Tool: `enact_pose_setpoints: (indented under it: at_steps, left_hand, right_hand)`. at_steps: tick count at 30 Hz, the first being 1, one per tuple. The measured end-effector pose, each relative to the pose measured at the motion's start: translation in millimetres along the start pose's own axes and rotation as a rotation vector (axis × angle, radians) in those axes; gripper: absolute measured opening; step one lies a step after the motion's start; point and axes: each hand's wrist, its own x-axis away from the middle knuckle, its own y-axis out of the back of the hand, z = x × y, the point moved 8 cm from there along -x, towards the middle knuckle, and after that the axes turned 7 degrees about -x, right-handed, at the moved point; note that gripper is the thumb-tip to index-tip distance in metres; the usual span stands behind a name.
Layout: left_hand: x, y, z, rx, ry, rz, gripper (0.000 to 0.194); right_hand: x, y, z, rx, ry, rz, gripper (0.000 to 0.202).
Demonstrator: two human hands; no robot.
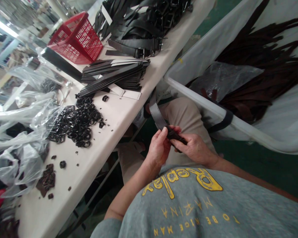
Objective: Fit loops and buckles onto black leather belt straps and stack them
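A dark leather strap (157, 112) hangs in a curve over my lap, its near end held between my two hands. My left hand (159, 147) pinches it with the thumb on top. Close beside, my right hand (194, 147) grips the folded dark end, fingers wrapped round it. Details of that end are hidden by my fingers. On the white table (114, 122) to the left lie a heap of small black loops (83, 122) and a stack of flat black straps (116, 77).
A red basket (76, 39) and a pile of buckled belts (144, 33) are at the table's back. Clear plastic bags (22, 148) lie at the left. A white bin (208, 102) with brown strips (260, 86) stands at the right.
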Motion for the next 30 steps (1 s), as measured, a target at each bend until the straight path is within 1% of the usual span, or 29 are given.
enact_pose_setpoints:
  at_steps: [4,7,9,12,15,18,22,25,27,30]
  left_hand:
    - [3.2,-1.3,2.1,0.001,-0.045,0.004,0.034]
    - [5.7,-3.8,1.1,-0.002,-0.092,0.029,0.031]
    - [6.9,-6.3,0.5,-0.012,-0.112,0.055,0.03]
    - [7.7,-8.5,3.1,-0.011,-0.082,0.078,0.032]
    - [8.2,-7.3,5.1,-0.023,-0.051,0.079,0.032]
    - [8.5,-5.9,3.0,-0.071,-0.074,0.098,0.026]
    - [9.6,-3.2,-2.3,-0.186,-0.122,0.106,0.021]
    - [10.7,-2.6,-1.7,-0.252,-0.08,0.11,0.027]
    - [11.4,-3.2,0.9,-0.247,-0.036,0.126,0.032]
    - [12.9,-4.0,4.6,-0.219,-0.016,0.157,0.039]
  right_hand:
    - [-2.1,-4.4,-9.8,-0.1,-0.062,0.056,0.036]
    - [-3.4,-7.9,-12.2,-0.178,-0.092,0.083,0.038]
    - [-3.6,-7.5,-9.4,-0.204,-0.089,0.071,0.037]
    - [-2.8,-5.3,-3.8,-0.199,-0.071,0.046,0.037]
    - [-1.5,-7.3,-2.8,-0.203,-0.07,0.072,0.04]
    - [-1.3,-9.1,-5.5,-0.186,-0.066,0.087,0.043]
    - [-1.3,-10.4,-5.3,-0.183,-0.029,0.088,0.041]
    - [0.5,-11.1,-2.4,-0.206,-0.03,0.096,0.039]
    - [1.6,-10.6,2.2,-0.229,-0.022,0.102,0.039]
    - [2.6,-4.1,12.6,-0.19,0.041,0.058,0.039]
